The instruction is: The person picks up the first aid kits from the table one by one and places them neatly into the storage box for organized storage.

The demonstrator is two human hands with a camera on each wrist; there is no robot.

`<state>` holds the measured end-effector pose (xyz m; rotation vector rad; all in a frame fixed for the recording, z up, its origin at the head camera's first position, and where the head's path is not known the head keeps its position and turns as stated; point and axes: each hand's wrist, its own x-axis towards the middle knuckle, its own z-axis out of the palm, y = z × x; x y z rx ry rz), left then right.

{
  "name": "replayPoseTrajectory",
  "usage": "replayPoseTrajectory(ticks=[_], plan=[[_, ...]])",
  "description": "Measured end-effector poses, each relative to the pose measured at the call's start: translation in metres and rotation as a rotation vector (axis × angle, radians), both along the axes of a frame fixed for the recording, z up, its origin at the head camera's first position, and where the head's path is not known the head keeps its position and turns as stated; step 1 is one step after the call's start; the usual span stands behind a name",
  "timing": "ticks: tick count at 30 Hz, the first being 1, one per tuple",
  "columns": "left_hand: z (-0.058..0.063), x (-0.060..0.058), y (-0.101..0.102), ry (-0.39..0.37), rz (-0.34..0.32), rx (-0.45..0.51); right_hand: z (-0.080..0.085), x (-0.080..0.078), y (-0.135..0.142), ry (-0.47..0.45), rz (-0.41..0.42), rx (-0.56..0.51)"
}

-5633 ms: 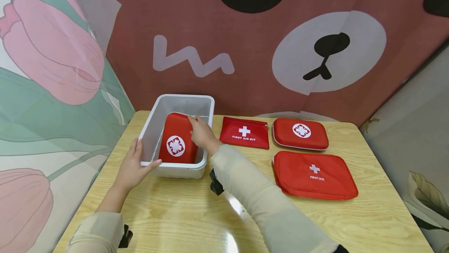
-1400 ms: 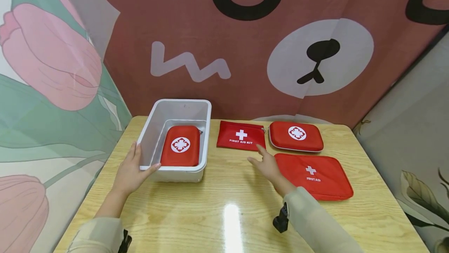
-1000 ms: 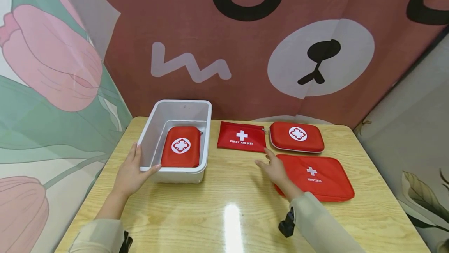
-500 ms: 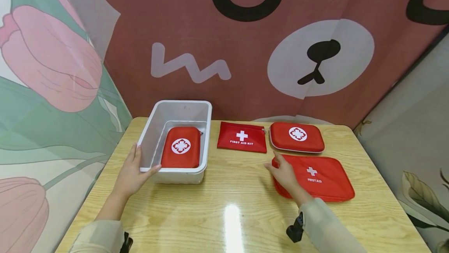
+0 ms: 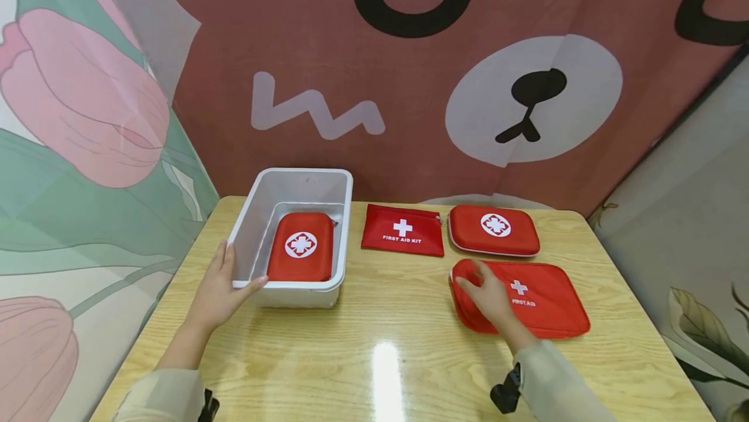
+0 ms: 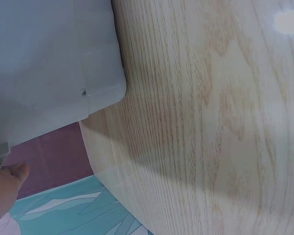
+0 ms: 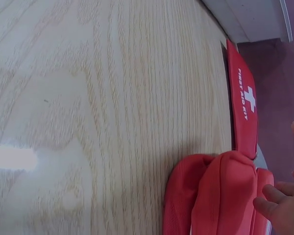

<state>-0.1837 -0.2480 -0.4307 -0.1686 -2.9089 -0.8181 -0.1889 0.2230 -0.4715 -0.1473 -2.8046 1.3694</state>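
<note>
Over the left end of a flat, red fabric pouch marked FIRST AID (image 5: 550, 308), the right hand (image 5: 493, 296), the nearer one, has fingers slightly bent, seemingly grasping nothing; I cannot tell if they touch. The pouch lies on the wooden table (image 5: 316, 363), long axis left to right, extending rightward from these fingers. The left hand (image 5: 215, 292) touches the rim of the white rectangular plastic box (image 5: 304, 285), fingers outstretched.

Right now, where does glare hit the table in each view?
Head view: white streak on the table, bottom centre, clear of the box; left wrist view: patch at the upper right edge; right wrist view: patch at the left edge, below mid-height.
</note>
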Motion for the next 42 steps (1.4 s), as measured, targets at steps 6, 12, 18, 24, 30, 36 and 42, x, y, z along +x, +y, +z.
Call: replayPoseTrajectory(ticks=[6,12,18,24,30,36,42], plan=[[-0.001,0.0,0.001,-0.007,0.006,0.001,0.0,0.007,0.011,-0.007,-0.017,-0.003],[0.0,0.0,0.0,-0.004,0.004,0.006,-0.002,0.015,0.023,-0.009,-0.031,-0.003],[-0.001,0.0,0.0,0.011,-0.005,0.014,-0.002,0.021,0.034,0.017,-0.046,0.037],[-0.001,0.0,0.001,0.004,-0.009,0.021,0.0,0.03,0.044,0.01,-0.109,0.057],[-0.001,0.0,0.0,0.0,-0.008,0.029,0.0,0.036,0.053,0.03,-0.153,0.048],[-0.002,0.0,-0.001,0.015,-0.009,0.027,0.002,0.041,0.064,0.027,-0.178,0.057],[-0.002,0.0,0.0,0.01,-0.002,0.024,0.001,0.048,0.073,0.019,-0.215,0.093]])
